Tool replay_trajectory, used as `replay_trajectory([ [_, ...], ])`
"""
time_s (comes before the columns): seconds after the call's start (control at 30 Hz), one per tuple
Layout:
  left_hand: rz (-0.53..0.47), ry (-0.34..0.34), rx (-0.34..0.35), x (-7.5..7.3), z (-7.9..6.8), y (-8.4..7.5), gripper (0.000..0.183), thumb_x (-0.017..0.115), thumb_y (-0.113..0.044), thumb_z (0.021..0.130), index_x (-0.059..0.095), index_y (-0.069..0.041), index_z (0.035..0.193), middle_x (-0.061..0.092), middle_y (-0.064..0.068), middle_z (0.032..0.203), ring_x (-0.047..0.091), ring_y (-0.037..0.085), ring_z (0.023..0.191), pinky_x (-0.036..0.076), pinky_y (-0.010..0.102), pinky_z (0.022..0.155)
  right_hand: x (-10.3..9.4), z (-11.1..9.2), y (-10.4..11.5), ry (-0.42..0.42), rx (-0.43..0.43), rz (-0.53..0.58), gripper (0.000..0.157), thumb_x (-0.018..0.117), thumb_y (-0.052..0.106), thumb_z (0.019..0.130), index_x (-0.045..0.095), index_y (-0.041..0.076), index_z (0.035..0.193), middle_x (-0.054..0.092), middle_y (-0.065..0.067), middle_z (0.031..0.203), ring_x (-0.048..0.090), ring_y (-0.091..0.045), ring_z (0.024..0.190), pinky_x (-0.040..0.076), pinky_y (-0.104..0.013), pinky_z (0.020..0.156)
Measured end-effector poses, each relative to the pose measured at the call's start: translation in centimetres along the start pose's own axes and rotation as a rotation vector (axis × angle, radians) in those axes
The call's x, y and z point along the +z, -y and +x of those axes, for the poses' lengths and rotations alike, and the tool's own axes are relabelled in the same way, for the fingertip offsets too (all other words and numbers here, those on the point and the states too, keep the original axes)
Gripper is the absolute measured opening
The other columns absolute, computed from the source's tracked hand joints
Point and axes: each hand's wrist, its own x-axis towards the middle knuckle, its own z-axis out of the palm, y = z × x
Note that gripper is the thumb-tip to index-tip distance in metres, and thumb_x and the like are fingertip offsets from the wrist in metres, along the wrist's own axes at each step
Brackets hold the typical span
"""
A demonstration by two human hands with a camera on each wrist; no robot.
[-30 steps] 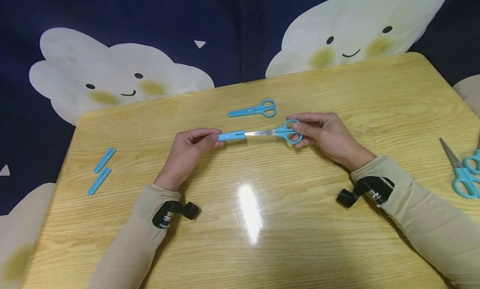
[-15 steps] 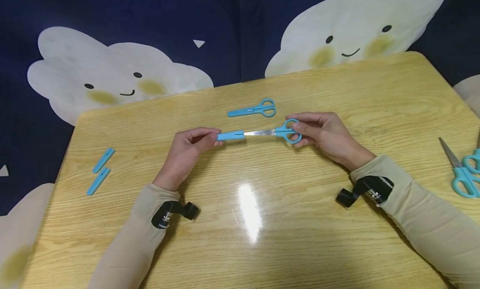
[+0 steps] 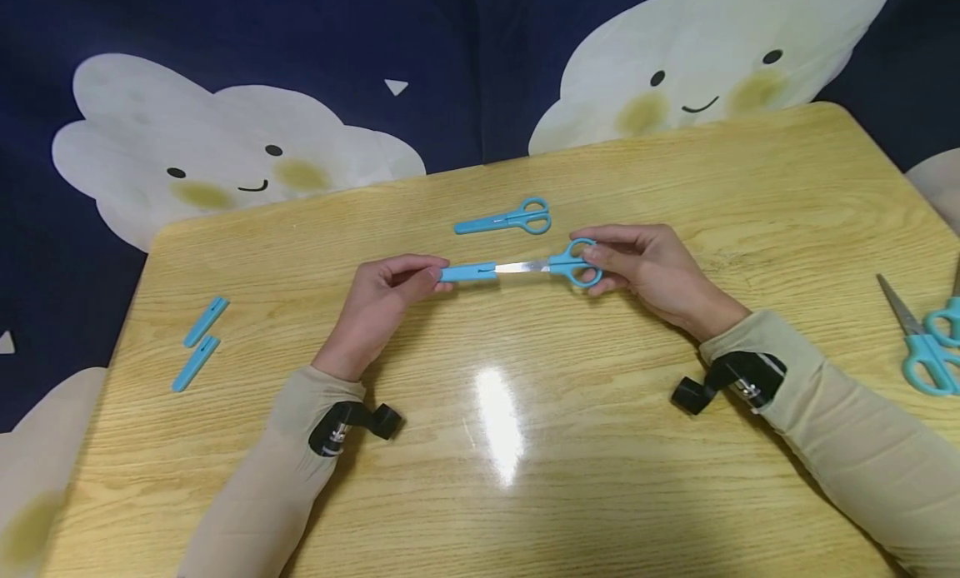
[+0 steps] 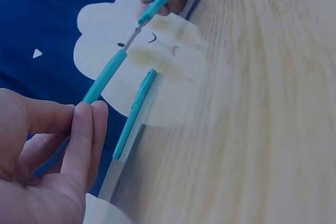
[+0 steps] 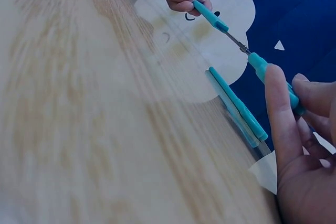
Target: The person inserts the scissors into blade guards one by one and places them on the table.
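Between my hands, above the table, a pair of scissors (image 3: 564, 265) lies in line with a light blue scissor sheath (image 3: 468, 271). My left hand (image 3: 381, 307) pinches the sheath's closed end between thumb and fingers. The blade tips are inside the sheath's mouth, while a stretch of shiny metal still shows between sheath and handles. My right hand (image 3: 651, 270) grips the blue finger loops. In the left wrist view the sheath (image 4: 105, 76) points away from my fingertips. The right wrist view shows the scissors' handle (image 5: 258, 65) held between thumb and fingers.
Just behind my hands lies a sheathed pair of scissors (image 3: 506, 220). Two loose blue sheaths (image 3: 197, 363) rest at the table's left. At the far right, unsheathed scissors (image 3: 926, 349) lie beside another pair (image 3: 947, 321) cut off by the frame. A cloud-patterned curtain hangs behind the table (image 3: 735, 195).
My left hand has moved slightly right with the sheath, so less blade shows between sheath and handles. My right hand stays almost where it was.
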Motion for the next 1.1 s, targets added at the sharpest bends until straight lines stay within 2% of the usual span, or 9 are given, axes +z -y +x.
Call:
replay_trajectory([
  [0.33,-0.012,-0.001,-0.014,0.7,0.1,0.3,0.028,0.064,-0.019,0.094,0.069,-0.003,0.117,0.071,0.010,0.113,0.074,0.016,0.094,0.055,0.026,0.093,-0.3,0.0,0.0,-0.008,0.005,-0.047,0.051,0.069,0.020,0.090,0.056,-0.006,0.132,0.075,-0.005,0.102,0.074,-0.014,0.083,0.060,-0.029,0.073],
  [0.87,-0.141,-0.002,-0.039,1.7,0.4,0.7,0.030,0.063,-0.014,0.094,0.065,0.002,0.120,0.070,0.008,0.111,0.074,0.014,0.093,0.055,0.025,0.093,-0.3,0.2,0.4,-0.012,0.009,-0.071,0.050,0.070,0.019,0.090,0.056,-0.005,0.131,0.075,-0.005,0.100,0.074,-0.013,0.081,0.060,-0.029,0.072],
  [1.1,-0.191,0.018,-0.009,2.7,1.2,0.6,0.031,0.061,-0.012,0.095,0.064,0.004,0.121,0.068,0.010,0.114,0.073,0.014,0.095,0.054,0.025,0.095,-0.8,0.7,0.4,-0.035,0.019,-0.086,0.053,0.072,0.022,0.088,0.057,-0.005,0.131,0.074,-0.005,0.101,0.073,-0.012,0.081,0.060,-0.028,0.071],
])
